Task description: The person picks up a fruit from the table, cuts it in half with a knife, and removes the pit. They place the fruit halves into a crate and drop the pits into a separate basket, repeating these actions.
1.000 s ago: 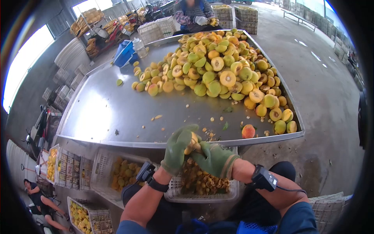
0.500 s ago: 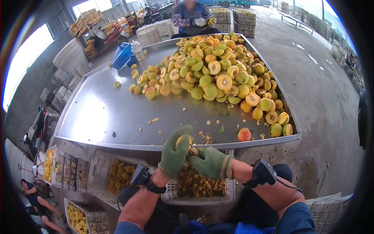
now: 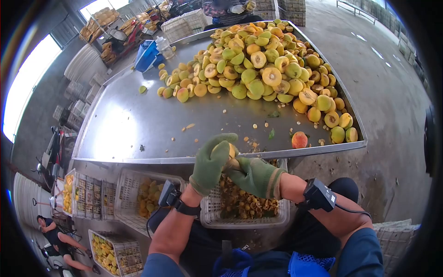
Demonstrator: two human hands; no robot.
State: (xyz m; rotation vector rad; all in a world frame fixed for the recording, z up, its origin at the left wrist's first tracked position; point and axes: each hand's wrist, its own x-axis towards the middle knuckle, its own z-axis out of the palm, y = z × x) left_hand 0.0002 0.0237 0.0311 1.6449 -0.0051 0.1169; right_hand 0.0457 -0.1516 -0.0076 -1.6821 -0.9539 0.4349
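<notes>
My left hand (image 3: pixel 211 164), in a green glove, is closed around a yellow peach half (image 3: pixel 231 150), which shows between thumb and fingers. Against it works my right hand (image 3: pixel 256 176), gloved alike, its fingers closed on a small tan-coloured thing (image 3: pixel 232 164) mostly hidden by the glove. Both hands meet just over the near edge of the metal table (image 3: pixel 138 120). Below them stands a white crate (image 3: pixel 244 222) with brown pits and scraps (image 3: pixel 251 201). A large heap of halved peaches (image 3: pixel 258 69) covers the far right of the table.
One reddish peach (image 3: pixel 299 140) lies near the table's raised front rim. A blue container (image 3: pixel 147 56) and a clear bottle (image 3: pixel 164 47) stand at the back left. Crates of peaches (image 3: pixel 150 196) sit at the lower left. Another person (image 3: pixel 228 10) sits across the table.
The view has tilted down and shifted, so the table appears higher and further right. My hands stay together around the peach half.
</notes>
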